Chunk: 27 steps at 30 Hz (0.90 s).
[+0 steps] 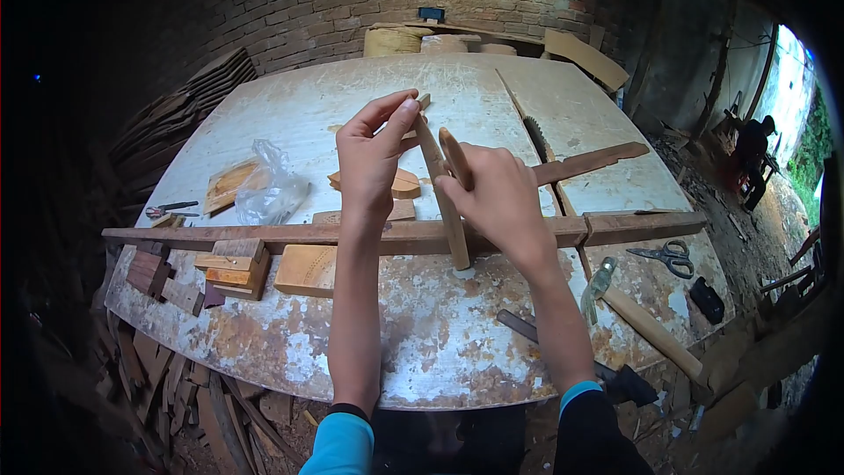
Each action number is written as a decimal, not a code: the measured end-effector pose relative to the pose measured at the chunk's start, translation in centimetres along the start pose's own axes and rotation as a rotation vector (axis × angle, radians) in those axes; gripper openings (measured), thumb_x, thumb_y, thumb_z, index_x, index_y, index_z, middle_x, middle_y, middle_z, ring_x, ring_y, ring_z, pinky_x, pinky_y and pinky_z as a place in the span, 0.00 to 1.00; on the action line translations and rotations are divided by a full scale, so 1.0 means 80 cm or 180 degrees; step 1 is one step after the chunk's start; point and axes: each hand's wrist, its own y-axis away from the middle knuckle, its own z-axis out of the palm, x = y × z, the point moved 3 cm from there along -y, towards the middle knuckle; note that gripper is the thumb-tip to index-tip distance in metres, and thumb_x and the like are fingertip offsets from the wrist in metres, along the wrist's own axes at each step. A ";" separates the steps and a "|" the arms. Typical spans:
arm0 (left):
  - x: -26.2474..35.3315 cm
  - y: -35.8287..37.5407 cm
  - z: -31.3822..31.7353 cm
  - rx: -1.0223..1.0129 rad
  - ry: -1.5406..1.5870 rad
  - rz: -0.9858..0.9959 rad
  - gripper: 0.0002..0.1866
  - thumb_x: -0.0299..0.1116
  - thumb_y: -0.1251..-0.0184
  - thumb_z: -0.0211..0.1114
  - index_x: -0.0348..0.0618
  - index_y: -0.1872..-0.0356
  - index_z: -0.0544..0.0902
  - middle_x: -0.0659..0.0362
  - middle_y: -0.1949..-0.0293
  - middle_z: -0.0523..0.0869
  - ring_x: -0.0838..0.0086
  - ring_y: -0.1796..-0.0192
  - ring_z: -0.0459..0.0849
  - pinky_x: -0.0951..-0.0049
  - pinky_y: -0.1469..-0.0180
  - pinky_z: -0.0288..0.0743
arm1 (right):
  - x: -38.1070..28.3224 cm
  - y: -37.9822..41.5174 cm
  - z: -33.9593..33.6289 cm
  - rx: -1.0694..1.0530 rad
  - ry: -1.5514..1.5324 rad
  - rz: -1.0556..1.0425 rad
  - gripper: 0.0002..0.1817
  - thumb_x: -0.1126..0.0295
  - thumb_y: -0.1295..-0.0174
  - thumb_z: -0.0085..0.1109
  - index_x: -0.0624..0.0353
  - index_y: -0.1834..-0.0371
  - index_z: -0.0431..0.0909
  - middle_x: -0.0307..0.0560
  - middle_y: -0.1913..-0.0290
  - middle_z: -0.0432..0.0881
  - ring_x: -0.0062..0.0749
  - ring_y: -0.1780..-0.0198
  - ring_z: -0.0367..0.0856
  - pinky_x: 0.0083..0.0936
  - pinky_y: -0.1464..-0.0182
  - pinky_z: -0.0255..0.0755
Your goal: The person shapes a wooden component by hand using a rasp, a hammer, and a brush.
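Note:
Raised over the middle of the table, my left hand point(376, 136) pinches the upper end of a narrow wooden strip point(444, 198). The strip slants down, its lower end close to the worn tabletop. A small wood end point(425, 101) shows just beyond my left fingertips. My right hand point(495, 193) is closed around a rounded wooden handle point(454, 158) right beside the strip; whatever is at its other end is hidden. Behind my left wrist lie a pointed wood piece point(405, 183) and a flat block point(401, 211).
A long wooden bar point(237, 236) crosses the table point(422, 334). Left are wood blocks point(233, 268) and a plastic bag point(272, 189). Right lie a saw point(589, 163), a hammer point(646, 321), scissors point(670, 257) and a dark-handled tool point(519, 325). A person point(753, 154) is far right.

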 end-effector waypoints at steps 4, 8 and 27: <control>0.001 0.001 0.002 -0.0082 -0.0084 0.0080 0.15 0.32 0.35 0.61 0.35 0.52 0.78 0.55 0.60 0.82 0.74 0.57 0.82 0.72 0.54 0.78 | 0.002 -0.002 0.002 -0.0127 0.0054 0.0323 0.09 0.68 0.46 0.57 0.63 0.71 0.78 0.54 0.75 0.80 0.49 0.68 0.81 0.40 0.62 0.74; -0.004 -0.004 0.002 -0.0556 -0.0070 0.0381 0.11 0.35 0.33 0.58 0.37 0.57 0.78 0.59 0.66 0.81 0.78 0.62 0.80 0.77 0.57 0.76 | 0.005 -0.006 -0.005 -0.0465 0.0084 0.0018 0.09 0.68 0.46 0.55 0.63 0.70 0.79 0.55 0.77 0.80 0.50 0.70 0.80 0.40 0.64 0.73; -0.022 0.003 0.015 -0.0372 0.1131 0.0461 0.26 0.51 0.30 0.50 0.44 0.85 0.66 0.65 0.92 0.63 0.83 0.90 0.61 0.82 0.88 0.56 | 0.008 -0.006 0.019 -0.0105 -0.0133 -0.1343 0.04 0.72 0.55 0.58 0.60 0.78 0.75 0.51 0.77 0.78 0.48 0.71 0.78 0.38 0.66 0.72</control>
